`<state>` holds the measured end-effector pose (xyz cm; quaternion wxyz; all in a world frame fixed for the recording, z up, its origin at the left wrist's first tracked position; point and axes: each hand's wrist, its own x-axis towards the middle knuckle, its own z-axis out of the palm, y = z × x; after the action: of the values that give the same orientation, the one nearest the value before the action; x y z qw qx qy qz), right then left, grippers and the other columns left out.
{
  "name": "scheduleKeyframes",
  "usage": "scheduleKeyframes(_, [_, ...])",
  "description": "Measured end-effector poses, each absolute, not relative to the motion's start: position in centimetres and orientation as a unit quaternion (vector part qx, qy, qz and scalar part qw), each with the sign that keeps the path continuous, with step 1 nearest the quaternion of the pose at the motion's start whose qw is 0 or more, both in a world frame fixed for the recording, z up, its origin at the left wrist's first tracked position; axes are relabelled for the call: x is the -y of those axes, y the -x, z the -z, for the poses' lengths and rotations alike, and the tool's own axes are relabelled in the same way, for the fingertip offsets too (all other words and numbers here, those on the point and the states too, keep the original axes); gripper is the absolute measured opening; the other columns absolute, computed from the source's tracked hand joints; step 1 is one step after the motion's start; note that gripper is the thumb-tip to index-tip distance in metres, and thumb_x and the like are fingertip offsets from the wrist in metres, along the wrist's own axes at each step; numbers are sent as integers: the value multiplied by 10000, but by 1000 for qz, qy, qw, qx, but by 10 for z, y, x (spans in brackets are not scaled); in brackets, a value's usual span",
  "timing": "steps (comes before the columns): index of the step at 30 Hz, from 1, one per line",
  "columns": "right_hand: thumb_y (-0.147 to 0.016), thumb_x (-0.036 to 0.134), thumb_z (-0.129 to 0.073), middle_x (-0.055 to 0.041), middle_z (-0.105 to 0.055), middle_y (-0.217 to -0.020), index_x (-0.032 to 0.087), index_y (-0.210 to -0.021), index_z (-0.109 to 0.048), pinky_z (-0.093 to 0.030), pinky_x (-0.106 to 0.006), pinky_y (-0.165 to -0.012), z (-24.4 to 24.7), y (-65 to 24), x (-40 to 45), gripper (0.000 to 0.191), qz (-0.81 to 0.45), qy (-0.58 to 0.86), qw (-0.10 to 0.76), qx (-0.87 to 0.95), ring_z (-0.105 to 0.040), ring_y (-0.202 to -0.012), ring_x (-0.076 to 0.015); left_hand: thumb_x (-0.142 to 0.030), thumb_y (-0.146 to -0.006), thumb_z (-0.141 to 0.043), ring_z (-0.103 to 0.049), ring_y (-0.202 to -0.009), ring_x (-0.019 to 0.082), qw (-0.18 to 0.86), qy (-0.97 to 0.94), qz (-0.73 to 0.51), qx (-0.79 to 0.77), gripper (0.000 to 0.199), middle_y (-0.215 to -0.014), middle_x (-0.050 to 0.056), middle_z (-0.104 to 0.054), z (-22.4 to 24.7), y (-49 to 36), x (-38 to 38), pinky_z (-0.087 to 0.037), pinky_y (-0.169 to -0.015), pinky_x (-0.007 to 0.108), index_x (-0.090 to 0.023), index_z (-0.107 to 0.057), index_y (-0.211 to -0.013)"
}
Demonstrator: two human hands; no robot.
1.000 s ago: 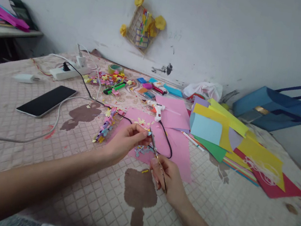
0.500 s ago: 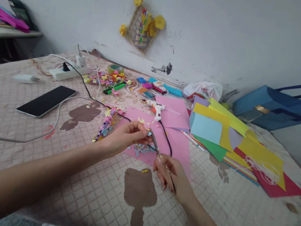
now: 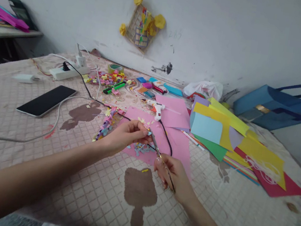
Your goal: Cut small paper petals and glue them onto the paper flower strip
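My left hand (image 3: 128, 136) is closed, its thumb and fingertips pinching a small light blue paper piece (image 3: 149, 133) above the pink paper (image 3: 183, 148). My right hand (image 3: 173, 175) is wrapped around a slim pointed metal tool (image 3: 155, 143) with a dark rear end. Its tip meets the blue piece at my left fingertips. I cannot make out whether it is tweezers or thin scissors. Light blue paper bits (image 3: 141, 149) lie beneath my left hand. Close behind my fingers, a white glue gun (image 3: 157, 110) rests on pink paper.
A stick covered in paper bits (image 3: 105, 127) lies left of the pink paper. Farther left are a phone (image 3: 47, 101) and a power strip (image 3: 68, 72) with trailing cables. Coloured paper sheets (image 3: 210, 129) and a blue bag (image 3: 272, 108) occupy the right. A green cutter (image 3: 114, 88) lies behind.
Hardly anything differs. Both hands keep their places, and the metal tool's tip stays at the blue paper piece.
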<state>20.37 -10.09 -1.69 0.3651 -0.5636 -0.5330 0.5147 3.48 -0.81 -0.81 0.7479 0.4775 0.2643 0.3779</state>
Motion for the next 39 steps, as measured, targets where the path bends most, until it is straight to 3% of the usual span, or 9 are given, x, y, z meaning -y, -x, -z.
scheduleKeyframes(39, [-793,543,-487,78,-353,-430,187,-592,-420,-235,-186,-342,17,-205,102,414,-496,570,360,547,-294,-354,-56,-207,-729,-659,-629,-697,121,746,-470,-388,-269,173,-733,36,-648,5,-36,10,-486,-717,281,-130,-505,-726])
